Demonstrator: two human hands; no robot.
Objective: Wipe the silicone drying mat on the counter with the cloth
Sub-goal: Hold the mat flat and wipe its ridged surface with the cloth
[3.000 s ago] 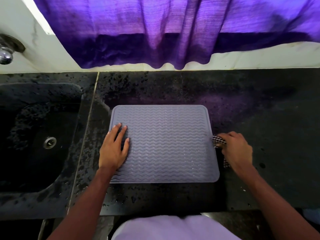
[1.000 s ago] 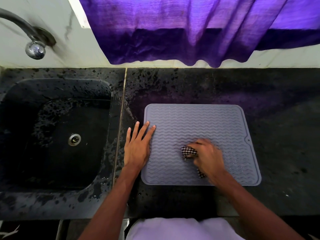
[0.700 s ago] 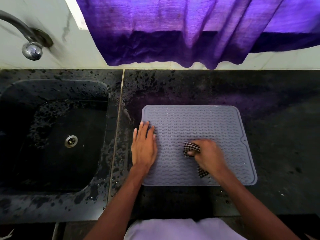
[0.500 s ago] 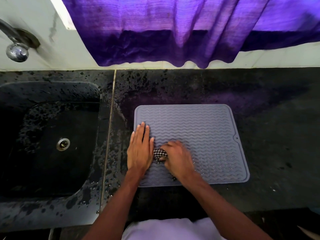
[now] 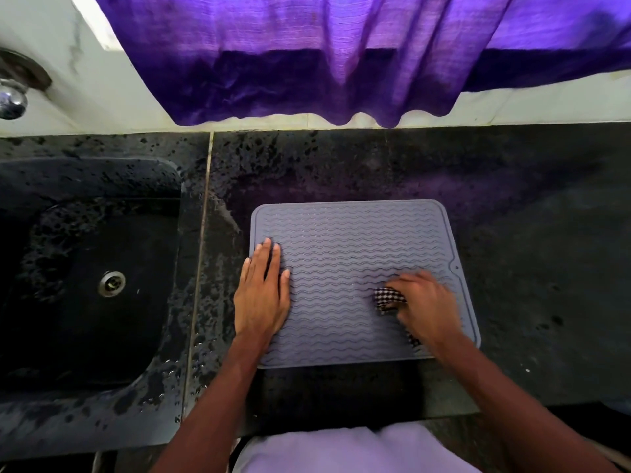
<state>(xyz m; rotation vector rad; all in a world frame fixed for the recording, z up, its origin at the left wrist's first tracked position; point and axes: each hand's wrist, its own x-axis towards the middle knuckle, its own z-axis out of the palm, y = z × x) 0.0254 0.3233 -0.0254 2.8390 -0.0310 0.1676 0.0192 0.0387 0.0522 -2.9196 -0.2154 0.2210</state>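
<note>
The mat (image 5: 355,254) at the centre is grey silicone, matt, its face ribbed with fine wavy ridges inside a smooth raised rim. On it, toward four o'clock, the cloth (image 5: 387,298) is a woven black-and-white check, soft and bunched. The counter (image 5: 529,233) beneath is black speckled stone, wet and shiny with droplets toward nine o'clock, duller toward three. The sink (image 5: 143,254) at nine looks like the same dark mottled stone, with a bright metal drain ring (image 5: 111,284). At ten o'clock the tap (image 5: 12,100) is polished chrome. The curtain (image 5: 307,46) at twelve is purple cloth with a fine ribbed weave; the wall (image 5: 85,97) behind it is smooth, white and faintly veined.
</note>
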